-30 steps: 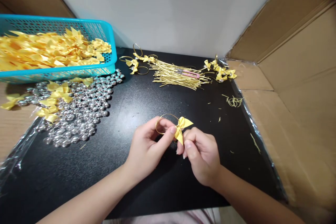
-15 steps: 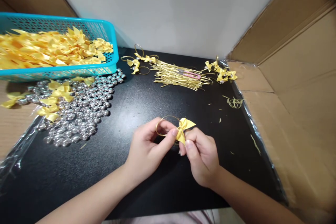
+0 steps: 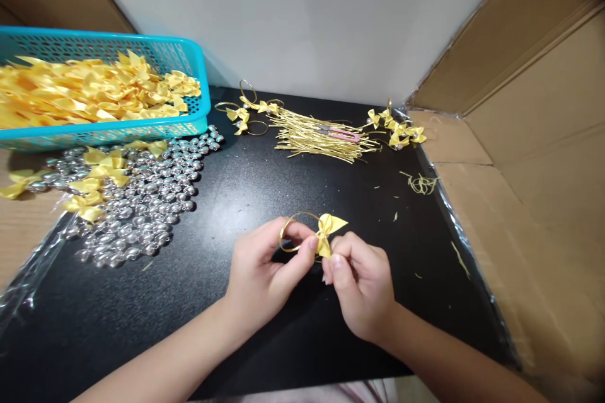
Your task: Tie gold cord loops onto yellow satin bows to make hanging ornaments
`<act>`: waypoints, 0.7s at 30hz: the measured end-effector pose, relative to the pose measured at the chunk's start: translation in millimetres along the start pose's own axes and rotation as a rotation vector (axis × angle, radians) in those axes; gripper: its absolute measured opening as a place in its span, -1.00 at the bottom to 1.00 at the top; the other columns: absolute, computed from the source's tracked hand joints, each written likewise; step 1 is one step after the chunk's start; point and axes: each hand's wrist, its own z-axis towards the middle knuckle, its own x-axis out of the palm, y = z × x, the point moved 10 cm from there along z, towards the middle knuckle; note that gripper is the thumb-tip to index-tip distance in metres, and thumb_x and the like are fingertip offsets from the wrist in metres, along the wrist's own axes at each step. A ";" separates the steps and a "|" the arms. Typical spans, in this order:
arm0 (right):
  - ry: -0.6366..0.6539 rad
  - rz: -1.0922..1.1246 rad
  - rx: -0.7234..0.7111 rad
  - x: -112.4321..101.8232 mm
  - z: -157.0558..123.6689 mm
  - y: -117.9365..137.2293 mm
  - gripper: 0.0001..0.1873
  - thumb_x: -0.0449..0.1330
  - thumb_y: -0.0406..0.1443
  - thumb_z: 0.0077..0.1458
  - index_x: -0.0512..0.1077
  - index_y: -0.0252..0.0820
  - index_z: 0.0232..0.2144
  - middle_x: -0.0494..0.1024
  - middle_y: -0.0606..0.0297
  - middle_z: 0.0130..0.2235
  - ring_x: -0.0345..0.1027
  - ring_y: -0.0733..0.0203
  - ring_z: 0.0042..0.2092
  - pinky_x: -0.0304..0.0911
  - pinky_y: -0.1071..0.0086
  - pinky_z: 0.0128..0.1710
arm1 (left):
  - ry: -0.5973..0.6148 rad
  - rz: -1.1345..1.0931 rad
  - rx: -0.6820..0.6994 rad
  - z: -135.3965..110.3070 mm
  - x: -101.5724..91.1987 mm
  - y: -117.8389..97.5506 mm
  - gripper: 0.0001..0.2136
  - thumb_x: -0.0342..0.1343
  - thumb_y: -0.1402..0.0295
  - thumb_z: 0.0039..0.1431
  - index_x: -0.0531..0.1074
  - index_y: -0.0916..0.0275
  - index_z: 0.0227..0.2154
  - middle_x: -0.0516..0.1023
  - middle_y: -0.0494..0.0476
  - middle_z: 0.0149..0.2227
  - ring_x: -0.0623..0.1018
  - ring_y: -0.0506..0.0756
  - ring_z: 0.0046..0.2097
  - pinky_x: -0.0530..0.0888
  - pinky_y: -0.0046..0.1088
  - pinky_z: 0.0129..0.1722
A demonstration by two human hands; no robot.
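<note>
Bow in hand: one yellow bow (image 3: 325, 234), located above the near-middle part of the black desk (image 3: 302, 340), between the two hands; one tail points right, the other downward.
Gold wire loop: a thin ring (image 3: 280, 238) adjoining the bow on its left side, around the fingers of the left hand.
Left grip: the left hand (image 3: 265, 264) grasps the bow at its knot, thumb on the near side, fingers behind.
Right grip: the right hand (image 3: 362, 286) is clenched, thumb pressed to forefinger, just beside the lower tail; cannot tell what, if anything, is pinched there.
Basket: a turquoise perforated basket (image 3: 108, 132) at the far left, holding a heap of yellow bows (image 3: 104, 91).
Beads: silver beads (image 3: 151, 201) spread in front of the basket, several loose bows (image 3: 108, 170) lying on them.
Wire stock: a bundle of gold strips (image 3: 307, 138) at the rear centre, pink-handled scissors (image 3: 345, 135) resting on top.
Bow groups: beaded bows with rings (image 3: 242, 118) at the left end of the bundle; a second cluster of bows (image 3: 401, 132) near its right end.
Scraps: a tangle of thin yellowish strands (image 3: 421, 183) near the right edge; small clippings scattered nearby.
Surrounds: a pale panel (image 3: 307, 25) behind, cardboard (image 3: 534, 113) to the right.
</note>
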 end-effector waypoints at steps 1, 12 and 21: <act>-0.002 -0.014 0.003 0.0 -0.4 -0.1 -0.76 0.00 -0.40 0.16 0.14 -0.11 -0.54 0.25 0.44 -0.61 0.12 0.37 -0.59 0.07 0.43 -0.54 | -0.003 0.023 0.025 -0.2 -0.2 -2.4 -0.90 0.15 0.51 0.16 0.42 0.23 -0.45 0.51 -0.07 -0.54 0.43 -0.09 -0.54 0.38 -0.61 -0.50; -0.023 -0.091 -0.070 0.5 1.9 6.4 -0.76 0.01 -0.43 0.11 0.13 -0.13 -0.56 0.19 0.48 -0.62 0.06 0.42 -0.61 0.03 0.49 -0.57 | 0.017 0.133 0.216 -4.6 3.5 -16.7 -0.91 0.13 0.55 0.17 0.37 0.27 -0.39 0.51 0.00 -0.48 0.49 -0.07 -0.45 0.41 -0.60 -0.40; -0.016 -0.083 -0.089 1.6 0.8 7.5 -0.77 0.01 -0.43 0.13 0.15 -0.14 -0.54 0.21 0.46 -0.60 0.10 0.41 -0.59 0.06 0.49 -0.55 | 0.033 0.143 0.210 -4.9 6.2 -14.8 -0.91 0.10 0.53 0.19 0.36 0.27 -0.40 0.50 0.01 -0.49 0.49 -0.06 -0.46 0.41 -0.59 -0.41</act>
